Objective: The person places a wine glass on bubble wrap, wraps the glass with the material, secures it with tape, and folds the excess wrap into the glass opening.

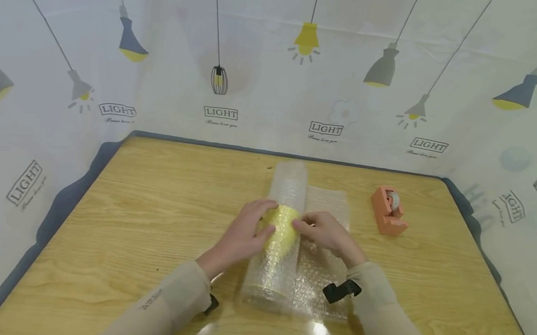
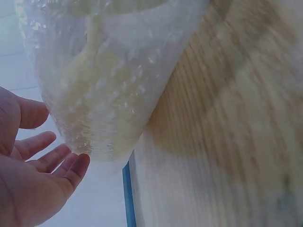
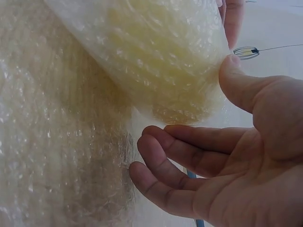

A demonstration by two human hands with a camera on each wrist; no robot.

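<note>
At the bottom of the frame, two beige sleeves (image 1: pixel 173 293) reach in over the light wood-grain tabletop (image 1: pixel 126 221). Between them, at lower centre, starts a clear bubble-wrap roll (image 1: pixel 270 282), its long axis running away from the person and leaning slightly rightward; a loose flat sheet of bubble wrap (image 1: pixel 320 269) extends from its right side. At centre, a yellow object (image 1: pixel 283 230), its shape blurred by the wrap, lies inside the roll between both hands, neither clearly nearer. The left hand (image 1: pixel 245 229) holds the roll's left side with bent fingers and thumb; the right hand (image 1: pixel 328 232) pinches its right side, thumb above, fingers curled below. Farther right stands an orange tape dispenser (image 1: pixel 385 222), well apart. Bare wood spreads leftward; the roll's far end nears the back edge, before a white lamp-printed backdrop (image 1: pixel 264 52).
</note>
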